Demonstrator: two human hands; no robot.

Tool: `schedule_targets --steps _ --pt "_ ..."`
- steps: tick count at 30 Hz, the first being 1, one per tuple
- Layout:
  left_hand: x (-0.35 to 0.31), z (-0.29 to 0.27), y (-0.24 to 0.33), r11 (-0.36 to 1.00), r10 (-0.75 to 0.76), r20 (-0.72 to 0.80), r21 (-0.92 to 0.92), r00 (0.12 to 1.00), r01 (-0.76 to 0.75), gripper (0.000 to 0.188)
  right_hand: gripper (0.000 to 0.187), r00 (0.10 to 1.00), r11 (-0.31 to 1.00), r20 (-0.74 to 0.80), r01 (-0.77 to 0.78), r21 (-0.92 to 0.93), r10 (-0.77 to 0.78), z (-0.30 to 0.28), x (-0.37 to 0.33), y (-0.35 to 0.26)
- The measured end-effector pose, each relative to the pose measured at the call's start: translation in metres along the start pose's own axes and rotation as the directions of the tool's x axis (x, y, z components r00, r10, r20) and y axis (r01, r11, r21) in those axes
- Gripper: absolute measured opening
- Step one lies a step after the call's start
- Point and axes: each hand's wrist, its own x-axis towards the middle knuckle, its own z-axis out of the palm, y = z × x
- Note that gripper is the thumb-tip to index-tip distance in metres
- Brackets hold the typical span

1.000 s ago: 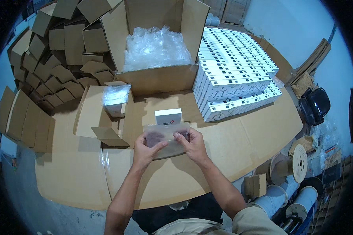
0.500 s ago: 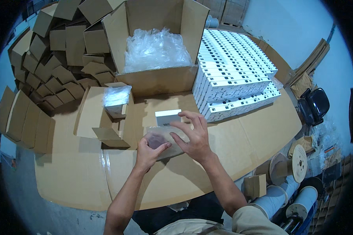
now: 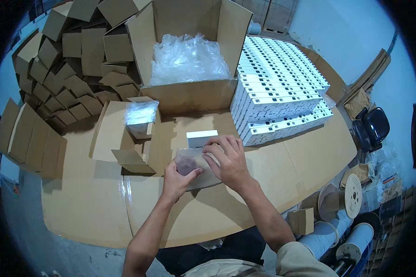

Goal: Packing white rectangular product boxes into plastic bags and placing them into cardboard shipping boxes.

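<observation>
My left hand [image 3: 176, 181] grips a clear plastic bag [image 3: 201, 181] at its left side, with the thumb across the front. Over the bag's upper right edge, my right hand [image 3: 231, 164] has its fingers curled in and the thumb close to them, pinching at the film; the exact contact is partly hidden. Just beyond the bag, a small white box [image 3: 201, 137] stands on the cardboard-covered table, its lower part behind the bag and my fingers. To the left is an open cardboard carton [image 3: 133, 159] holding plastic-wrapped white boxes [image 3: 140, 121].
A large open carton [image 3: 189, 96] full of clear plastic bags [image 3: 189, 60] stands at the back. Right of it rise stacked white boxes [image 3: 282, 99]. Brown cartons [image 3: 74, 78] pile up at far left, with folded ones [image 3: 30, 138] nearer. Cable spools [image 3: 353, 196] lie beyond the table's right edge.
My right hand's fingers, spread above the bag before, have curled in toward its upper edge. The left hand keeps its grip. The whole view has shifted slightly.
</observation>
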Motion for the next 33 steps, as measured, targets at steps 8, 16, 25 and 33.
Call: schedule_targets --steps 8,16,25,33 --pt "-0.001 0.000 0.004 0.997 -0.001 -0.053 0.077 0.999 0.005 0.038 0.017 0.983 0.981 0.055 0.172 0.085 -0.177 -0.003 0.000 0.004" --pt "-0.005 0.003 0.013 0.998 -0.007 -0.045 0.067 0.999 0.010 0.037 0.019 0.950 0.948 0.251 0.239 -0.210 -0.184 -0.007 0.011 -0.016" --pt "-0.004 0.000 0.002 0.994 0.020 0.023 0.107 1.000 -0.022 0.033 0.018 0.850 0.994 0.522 0.013 0.107 -0.068 -0.020 0.037 -0.011" --pt "-0.004 -0.002 0.002 0.998 0.043 0.138 0.042 0.989 -0.049 0.044 0.023 0.724 0.940 0.690 -0.234 0.248 -0.001 -0.028 0.038 -0.006"
